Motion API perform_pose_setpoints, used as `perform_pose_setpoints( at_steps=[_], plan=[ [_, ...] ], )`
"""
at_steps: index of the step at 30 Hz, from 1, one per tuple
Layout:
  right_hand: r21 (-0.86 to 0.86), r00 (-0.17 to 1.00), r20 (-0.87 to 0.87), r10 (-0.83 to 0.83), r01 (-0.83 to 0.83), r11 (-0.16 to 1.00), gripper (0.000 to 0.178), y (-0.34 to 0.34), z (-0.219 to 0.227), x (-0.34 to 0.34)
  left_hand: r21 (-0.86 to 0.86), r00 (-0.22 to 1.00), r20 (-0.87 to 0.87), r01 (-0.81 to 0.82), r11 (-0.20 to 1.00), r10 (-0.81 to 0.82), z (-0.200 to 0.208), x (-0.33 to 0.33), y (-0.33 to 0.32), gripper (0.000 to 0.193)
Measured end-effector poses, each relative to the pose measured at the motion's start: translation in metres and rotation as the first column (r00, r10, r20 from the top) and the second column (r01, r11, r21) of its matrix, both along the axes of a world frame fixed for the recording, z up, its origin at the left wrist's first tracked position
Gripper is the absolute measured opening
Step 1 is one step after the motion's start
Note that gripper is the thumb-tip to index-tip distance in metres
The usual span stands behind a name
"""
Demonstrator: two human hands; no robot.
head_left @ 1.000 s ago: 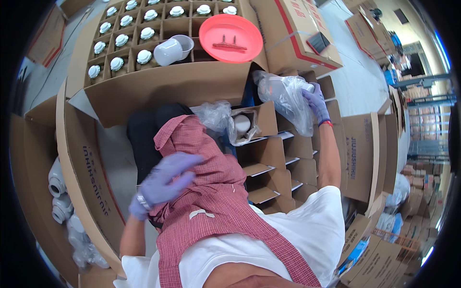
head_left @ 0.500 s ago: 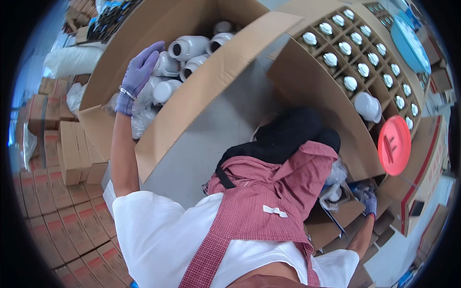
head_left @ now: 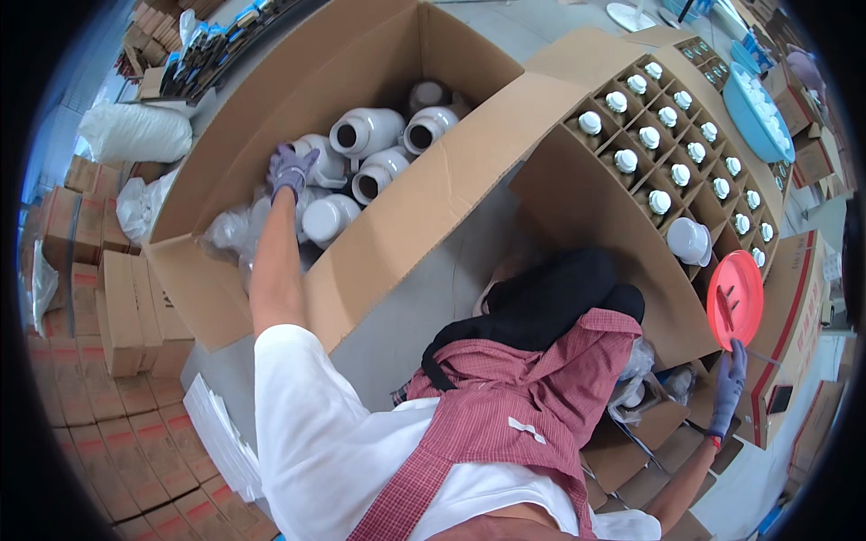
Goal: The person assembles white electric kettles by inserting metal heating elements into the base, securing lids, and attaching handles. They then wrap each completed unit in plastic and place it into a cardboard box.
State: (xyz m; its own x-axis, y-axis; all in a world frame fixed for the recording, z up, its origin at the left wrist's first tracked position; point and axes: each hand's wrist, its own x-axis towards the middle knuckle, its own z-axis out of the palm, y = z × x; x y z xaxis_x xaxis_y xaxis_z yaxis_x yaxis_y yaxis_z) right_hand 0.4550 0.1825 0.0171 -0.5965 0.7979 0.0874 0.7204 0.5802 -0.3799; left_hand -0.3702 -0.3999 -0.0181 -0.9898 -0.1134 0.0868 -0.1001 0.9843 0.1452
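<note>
My left hand, in a purple glove, reaches into the big open carton at left. Its fingers are spread against a white plastic bottle, and I cannot tell if it takes any grip. Other wide-necked white bottles lie on their sides around it, with clear plastic bags beside them. My right hand, also gloved, is at the right with fingers stretched out, at the near edge of a red plastic dish. Some thin reddish-brown pieces lie in that dish.
A divided carton of upright bottles with white caps stands at right, a white tub on its near corner. A blue basin holds white items. Stacked cartons line the left; a printed carton is at right.
My left hand has moved down and inward, from above the carton's side onto the bottles. My right hand has come up out of the low box at right to the red dish.
</note>
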Motion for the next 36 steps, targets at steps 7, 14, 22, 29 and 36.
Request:
perform_pose_setpoints(
  at_steps=[7,14,22,29,36],
  plan=[
    [0.06,0.985,-0.006,0.172,-0.172,0.983,0.044,-0.081,0.038,-0.127,-0.009,0.981,-0.189,-0.049,0.999,0.046,0.035,0.015,0.03,0.087],
    [-0.061,0.741,-0.523,0.421,-0.525,0.849,0.059,-0.161,0.075,-0.3,-0.19,0.208,-0.698,0.869,0.456,-0.685,0.234,0.231,0.126,0.083],
    [-0.381,0.403,-0.891,-0.208,-0.415,0.826,0.013,-0.151,0.068,-0.295,0.765,0.032,-0.456,0.525,-0.373,-0.89,0.111,0.387,0.194,0.039],
    [0.266,0.731,-0.56,0.389,-0.286,0.921,0.026,-0.25,0.007,-0.223,0.995,-0.018,-0.081,0.058,-0.082,-0.997,0.022,0.426,0.294,0.046],
    [-0.4,0.8,-0.524,-0.29,0.069,0.914,0.027,-0.171,-0.058,-0.107,0.616,0.192,-0.382,-0.676,-0.404,-0.904,0.001,0.385,0.256,0.045]
  ],
)
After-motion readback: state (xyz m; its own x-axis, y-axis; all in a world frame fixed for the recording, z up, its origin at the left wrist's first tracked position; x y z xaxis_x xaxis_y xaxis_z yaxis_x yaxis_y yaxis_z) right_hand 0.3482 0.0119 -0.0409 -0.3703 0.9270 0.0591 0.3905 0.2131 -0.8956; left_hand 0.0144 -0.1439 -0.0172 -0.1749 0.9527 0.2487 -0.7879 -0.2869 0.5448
